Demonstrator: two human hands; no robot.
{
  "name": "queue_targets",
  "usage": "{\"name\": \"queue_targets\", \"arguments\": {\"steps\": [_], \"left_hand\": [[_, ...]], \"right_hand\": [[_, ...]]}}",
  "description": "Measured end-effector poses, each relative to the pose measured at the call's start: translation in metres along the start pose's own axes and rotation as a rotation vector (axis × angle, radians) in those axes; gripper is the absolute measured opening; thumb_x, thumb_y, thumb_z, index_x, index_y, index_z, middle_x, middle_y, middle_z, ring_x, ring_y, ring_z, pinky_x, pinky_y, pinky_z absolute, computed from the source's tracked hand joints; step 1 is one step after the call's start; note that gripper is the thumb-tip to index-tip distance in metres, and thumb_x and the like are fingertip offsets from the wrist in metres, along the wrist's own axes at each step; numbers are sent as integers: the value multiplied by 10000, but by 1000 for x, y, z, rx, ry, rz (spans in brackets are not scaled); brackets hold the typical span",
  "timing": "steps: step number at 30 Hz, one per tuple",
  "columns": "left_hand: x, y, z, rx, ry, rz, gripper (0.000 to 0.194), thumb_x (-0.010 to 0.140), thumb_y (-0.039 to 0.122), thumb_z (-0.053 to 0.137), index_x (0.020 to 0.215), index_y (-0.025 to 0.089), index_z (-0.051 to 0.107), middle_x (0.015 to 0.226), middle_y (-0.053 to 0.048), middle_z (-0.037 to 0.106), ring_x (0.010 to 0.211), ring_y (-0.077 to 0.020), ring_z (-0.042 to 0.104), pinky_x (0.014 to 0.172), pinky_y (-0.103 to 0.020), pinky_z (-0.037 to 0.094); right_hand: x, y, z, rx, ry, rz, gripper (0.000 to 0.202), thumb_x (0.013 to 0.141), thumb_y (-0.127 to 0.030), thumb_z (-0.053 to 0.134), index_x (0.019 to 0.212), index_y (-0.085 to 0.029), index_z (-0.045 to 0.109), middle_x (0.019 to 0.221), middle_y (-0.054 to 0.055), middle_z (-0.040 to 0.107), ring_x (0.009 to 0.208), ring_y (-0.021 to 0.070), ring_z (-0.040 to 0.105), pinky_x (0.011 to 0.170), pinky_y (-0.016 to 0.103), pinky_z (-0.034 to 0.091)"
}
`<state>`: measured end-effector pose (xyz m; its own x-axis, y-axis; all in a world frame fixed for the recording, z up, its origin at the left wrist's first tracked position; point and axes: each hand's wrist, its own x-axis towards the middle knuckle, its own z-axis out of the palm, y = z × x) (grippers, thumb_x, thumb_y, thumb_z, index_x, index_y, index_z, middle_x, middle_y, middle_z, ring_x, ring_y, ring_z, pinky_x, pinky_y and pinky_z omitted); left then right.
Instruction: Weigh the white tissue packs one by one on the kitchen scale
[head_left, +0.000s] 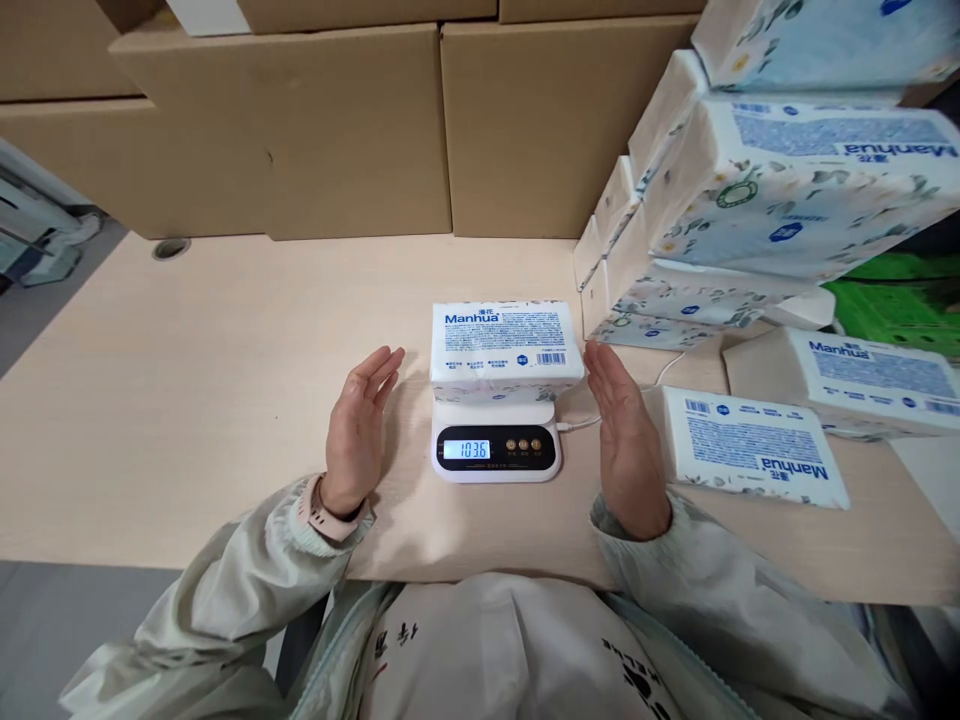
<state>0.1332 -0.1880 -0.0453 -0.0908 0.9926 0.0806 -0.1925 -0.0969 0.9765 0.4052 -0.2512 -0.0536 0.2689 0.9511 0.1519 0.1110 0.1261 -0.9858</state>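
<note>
"In the head view, where's the Manhua pack (pixel 506 345)?"
"Sitting on the white scale (pixel 496 410), between the hands"
"And the fingers?"
"The left hand (pixel 356 430) is unclenched, gripping nothing; the right hand (pixel 628 440) is straight-fingered and loose too, though I can't tell if its tips touch the pack"
"So what could go wrong?"
"A brush there might skew the display (pixel 466 450); that right wrist catching the cord (pixel 579 424) could drag the scale, or an elbow might topple the stacked packs (pixel 802 190)"
</note>
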Motion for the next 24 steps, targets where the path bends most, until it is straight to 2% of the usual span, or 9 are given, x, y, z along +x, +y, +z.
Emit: {"name": "queue_targets", "arguments": {"steps": [7,13,24], "left_hand": [[1,-1,-2,-4,9,-10,554,996,694,616,1282,238,747,1423,-127,732,1467,-335,620,1316,-601,409],[0,-2,-3,-29,18,-19,505,1003,651,625,1250,234,766,1380,-126,752,1398,-318,656,1254,-577,479],[0,-2,-4,-46,19,-11,481,997,629,636,1203,219,784,1322,-127,775,1316,-293,704,1210,-520,531]], "right_hand": [[0,-1,1,-28,2,-7,639,1128,-621,369,1705,-354,430,1805,13,401,1709,270,340,1436,575,256],[1,0,3,6,9,-17,628,1129,-612,394,1690,-337,457,1801,18,408,1703,250,352,1441,550,242],[1,2,1,17,0,-10,635,1126,-615,411,1694,-333,455,1804,15,402,1705,251,349,1443,543,242]]}}
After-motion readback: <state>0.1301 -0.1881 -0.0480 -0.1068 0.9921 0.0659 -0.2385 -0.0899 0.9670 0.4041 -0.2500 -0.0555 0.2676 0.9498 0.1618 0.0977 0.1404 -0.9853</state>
